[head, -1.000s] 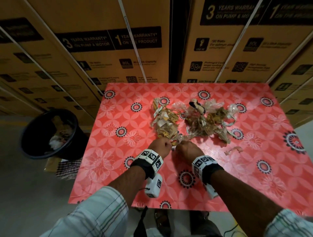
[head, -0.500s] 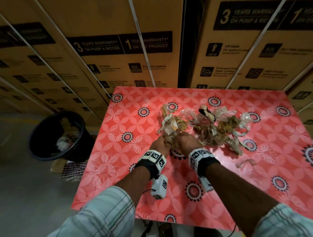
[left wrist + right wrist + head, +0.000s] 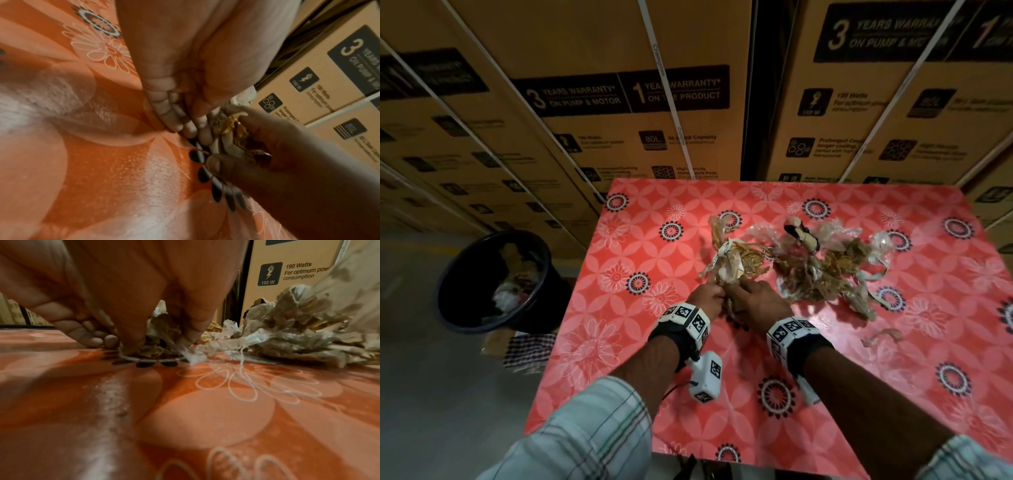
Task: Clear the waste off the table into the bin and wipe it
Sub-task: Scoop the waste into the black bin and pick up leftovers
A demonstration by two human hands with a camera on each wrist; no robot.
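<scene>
A tangled heap of brown paper and clear plastic waste [image 3: 811, 270] lies mid-table on the red flowered cloth [image 3: 619, 346]. Its left clump [image 3: 732, 263] reaches toward me. My left hand [image 3: 709, 294] and right hand [image 3: 751, 296] meet at that clump's near end. In the left wrist view my left fingers [image 3: 185, 125] curl down onto the cloth against the scraps [image 3: 228, 139]. In the right wrist view my right thumb and finger pinch the scraps [image 3: 158, 344]. The black bin [image 3: 493, 281] stands on the floor left of the table, with waste inside.
A small loose scrap [image 3: 883, 337] lies alone on the cloth to the right of my right wrist. Stacked cardboard boxes [image 3: 640, 102] form a wall right behind the table. A checked cloth [image 3: 527, 349] lies on the floor by the bin.
Both hands have moved forward together into the near end of the left clump and closed on it. The heap itself has hardly shifted.
</scene>
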